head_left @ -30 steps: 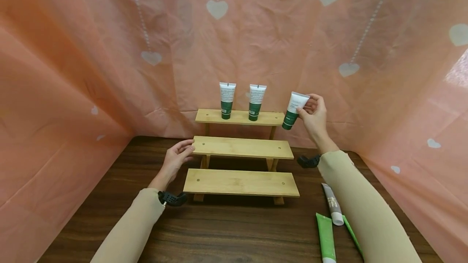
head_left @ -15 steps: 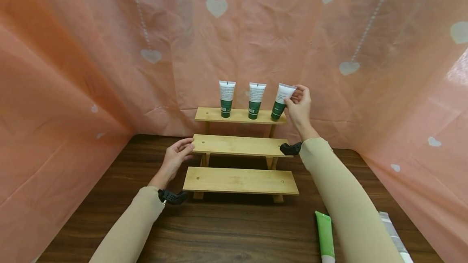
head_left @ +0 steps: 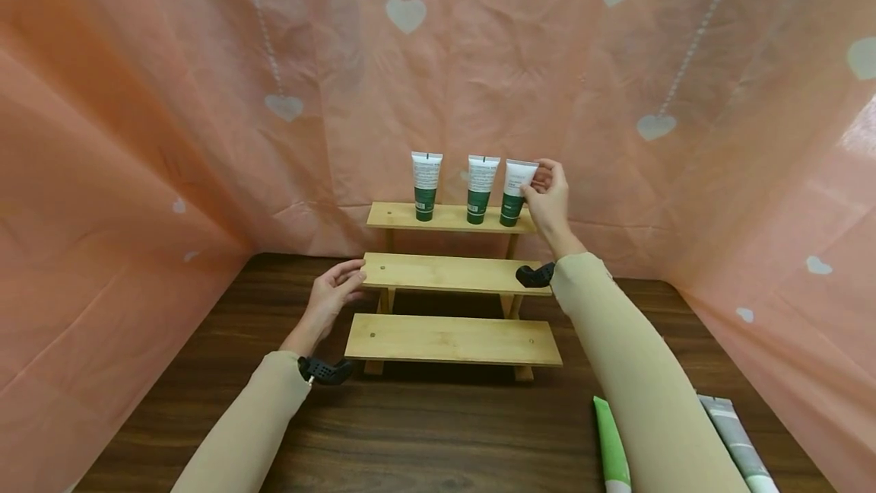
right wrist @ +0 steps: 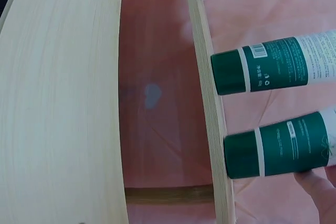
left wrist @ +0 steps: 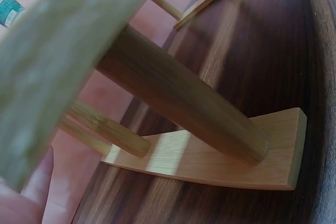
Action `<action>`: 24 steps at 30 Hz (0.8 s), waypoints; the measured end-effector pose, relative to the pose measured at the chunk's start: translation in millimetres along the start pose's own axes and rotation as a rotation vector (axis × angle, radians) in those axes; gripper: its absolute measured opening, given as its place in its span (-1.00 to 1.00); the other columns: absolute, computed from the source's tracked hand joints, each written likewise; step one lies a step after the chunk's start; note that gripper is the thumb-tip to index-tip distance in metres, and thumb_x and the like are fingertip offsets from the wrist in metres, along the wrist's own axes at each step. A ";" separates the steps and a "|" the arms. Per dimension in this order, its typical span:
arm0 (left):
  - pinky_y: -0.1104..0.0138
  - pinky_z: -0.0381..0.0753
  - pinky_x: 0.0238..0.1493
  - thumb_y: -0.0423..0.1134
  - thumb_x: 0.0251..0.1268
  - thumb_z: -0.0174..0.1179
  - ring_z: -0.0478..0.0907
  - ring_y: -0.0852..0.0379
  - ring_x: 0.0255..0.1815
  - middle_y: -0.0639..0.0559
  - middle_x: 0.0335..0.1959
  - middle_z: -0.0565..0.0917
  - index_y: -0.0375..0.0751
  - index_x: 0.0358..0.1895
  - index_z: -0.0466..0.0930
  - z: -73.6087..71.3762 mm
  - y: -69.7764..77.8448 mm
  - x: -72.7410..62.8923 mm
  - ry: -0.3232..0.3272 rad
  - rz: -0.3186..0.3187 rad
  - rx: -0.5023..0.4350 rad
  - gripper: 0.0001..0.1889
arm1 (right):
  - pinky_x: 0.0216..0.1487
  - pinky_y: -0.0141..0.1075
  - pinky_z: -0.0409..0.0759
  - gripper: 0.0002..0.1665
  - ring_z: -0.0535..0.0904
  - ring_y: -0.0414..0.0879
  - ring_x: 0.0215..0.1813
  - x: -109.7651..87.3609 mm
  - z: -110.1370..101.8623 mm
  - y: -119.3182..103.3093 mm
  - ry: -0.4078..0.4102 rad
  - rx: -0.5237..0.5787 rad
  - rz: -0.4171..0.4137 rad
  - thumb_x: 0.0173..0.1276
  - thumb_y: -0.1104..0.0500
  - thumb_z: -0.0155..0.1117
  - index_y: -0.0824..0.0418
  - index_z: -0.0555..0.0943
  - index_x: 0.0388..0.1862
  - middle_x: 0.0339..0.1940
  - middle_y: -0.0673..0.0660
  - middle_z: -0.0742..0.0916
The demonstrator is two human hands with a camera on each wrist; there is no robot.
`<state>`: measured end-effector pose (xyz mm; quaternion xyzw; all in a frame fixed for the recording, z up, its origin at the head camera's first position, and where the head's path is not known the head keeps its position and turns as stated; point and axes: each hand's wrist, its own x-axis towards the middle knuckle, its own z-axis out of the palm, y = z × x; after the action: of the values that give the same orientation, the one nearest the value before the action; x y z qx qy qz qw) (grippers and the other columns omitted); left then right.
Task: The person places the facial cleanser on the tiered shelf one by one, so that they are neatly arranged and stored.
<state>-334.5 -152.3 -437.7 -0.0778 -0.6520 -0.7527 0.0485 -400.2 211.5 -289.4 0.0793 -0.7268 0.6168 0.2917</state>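
My right hand [head_left: 550, 204] pinches the upper part of a white and green squeeze tube [head_left: 515, 195], which stands cap down on the top tier near its right end. Two matching tubes, a middle one [head_left: 481, 190] and a left one [head_left: 426, 186], stand upright along the same tier. In the right wrist view the held tube [right wrist: 283, 145] has its green cap against the board, fingers at its far side. My left hand [head_left: 328, 299] holds the left end of the middle tier of the three-step wooden stand [head_left: 452, 339], its fingertips at the edge.
A green tube [head_left: 611, 443] and a grey tube [head_left: 735, 440] lie on the dark wooden table [head_left: 411, 432] at the lower right, partly behind the right sleeve. Pink curtain [head_left: 438, 82] with hearts encloses the back and sides.
My right hand has moved left with the tube, bringing it from beside the stand onto the top tier and from tilted to nearly upright. The left hand stays put.
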 end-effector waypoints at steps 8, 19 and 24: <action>-0.06 0.44 0.06 -0.15 0.20 0.27 0.55 0.17 -0.14 -0.08 0.02 0.56 -0.29 0.16 0.47 2.2 -0.1 -1.1 0.006 -0.001 0.008 -0.51 | 0.04 -0.14 0.49 -0.48 0.45 0.07 0.06 4.2 -2.1 2.4 -0.050 -0.035 0.033 0.32 0.47 0.08 0.26 0.28 0.23 0.07 0.27 0.49; -0.05 0.45 0.06 -0.16 0.18 0.28 0.55 0.16 -0.15 -0.04 -0.01 0.58 -0.30 0.15 0.47 1.9 -2.2 -3.8 0.006 -0.004 -0.012 -0.51 | -0.01 -0.15 0.54 -0.47 0.47 0.10 0.08 -1.8 -9.4 5.8 -0.090 -0.048 0.100 0.34 0.40 0.11 0.26 0.29 0.27 0.11 0.32 0.51; -0.06 0.44 0.07 -0.17 0.19 0.27 0.56 0.16 -0.16 -0.09 0.02 0.56 -0.30 0.15 0.47 1.6 -0.1 -2.9 0.004 0.005 -0.010 -0.52 | -0.16 -0.34 0.58 -0.47 0.50 0.12 0.07 -3.2 -20.2 1.0 -0.087 -0.060 0.086 0.32 0.35 0.17 0.28 0.33 0.26 0.09 0.32 0.53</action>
<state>-331.5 -150.7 -438.0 -0.0781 -0.6478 -0.7560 0.0515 -391.4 229.9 -290.6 0.0660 -0.7598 0.6025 0.2352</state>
